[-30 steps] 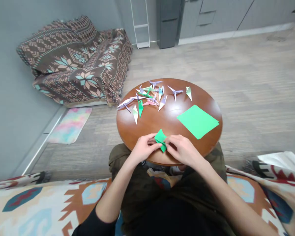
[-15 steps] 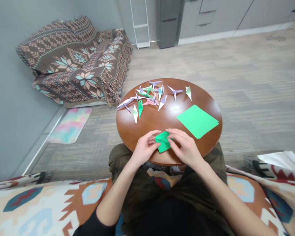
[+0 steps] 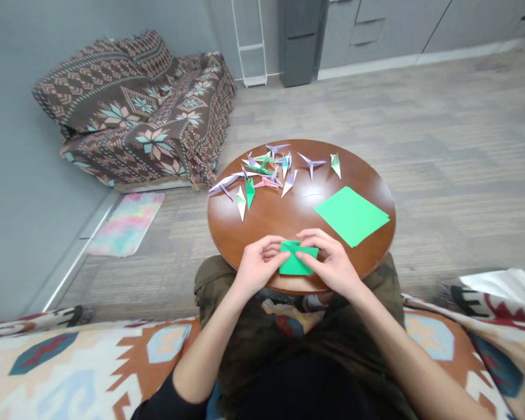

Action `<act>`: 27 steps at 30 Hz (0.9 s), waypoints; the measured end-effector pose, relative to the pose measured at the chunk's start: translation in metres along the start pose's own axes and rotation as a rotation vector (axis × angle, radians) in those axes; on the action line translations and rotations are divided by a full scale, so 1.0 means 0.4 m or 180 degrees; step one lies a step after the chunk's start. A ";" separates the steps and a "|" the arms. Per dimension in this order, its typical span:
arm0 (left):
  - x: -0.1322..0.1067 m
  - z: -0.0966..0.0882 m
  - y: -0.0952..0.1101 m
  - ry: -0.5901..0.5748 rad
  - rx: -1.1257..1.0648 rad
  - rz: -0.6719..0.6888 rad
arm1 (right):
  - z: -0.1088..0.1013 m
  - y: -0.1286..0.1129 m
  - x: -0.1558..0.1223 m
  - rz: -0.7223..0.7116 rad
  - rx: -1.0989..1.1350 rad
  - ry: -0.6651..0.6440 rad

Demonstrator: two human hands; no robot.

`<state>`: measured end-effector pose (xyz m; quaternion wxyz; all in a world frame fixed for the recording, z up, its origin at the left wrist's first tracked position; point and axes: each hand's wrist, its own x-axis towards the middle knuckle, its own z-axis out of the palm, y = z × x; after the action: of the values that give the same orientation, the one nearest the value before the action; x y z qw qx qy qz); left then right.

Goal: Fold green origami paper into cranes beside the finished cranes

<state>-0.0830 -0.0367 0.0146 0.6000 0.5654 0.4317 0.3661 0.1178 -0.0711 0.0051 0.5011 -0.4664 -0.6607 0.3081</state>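
Both ends of the folded green paper (image 3: pixel 296 265) are pinched: our left hand (image 3: pixel 256 268) closes on its left end, our right hand (image 3: pixel 335 265) on its right. We hold it at the round table's (image 3: pixel 289 216) near edge, lower centre of frame. Its long axis runs left to right, with the straight top edge facing the upper frame. Bare wood lies just above it. A flat green sheet (image 3: pixel 352 214) sits to the upper right, and the folded cranes (image 3: pixel 266 169) are well apart by the far rim.

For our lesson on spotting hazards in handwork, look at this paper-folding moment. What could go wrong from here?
1. The folded green paper is pinched by the left hand and right hand right at the near rim of the round table; it could slip off onto the lap.
2. A purple folded piece overhangs the left rim and might fall if the table is nudged.
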 end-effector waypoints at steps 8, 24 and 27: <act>-0.017 0.000 0.030 -0.0241 0.0608 0.0737 | 0.005 -0.011 0.002 0.0356 0.0661 -0.0007; -0.010 0.027 0.011 0.0157 -0.0194 0.0203 | 0.010 -0.022 -0.002 0.1103 0.1065 0.0278; -0.009 0.030 0.007 0.0182 -0.0205 0.0192 | 0.013 -0.019 -0.003 0.1086 0.1003 0.0286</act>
<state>-0.0731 -0.0441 0.0177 0.5940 0.5478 0.4194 0.4138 0.1107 -0.0747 0.0096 0.5372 -0.5006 -0.4930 0.4666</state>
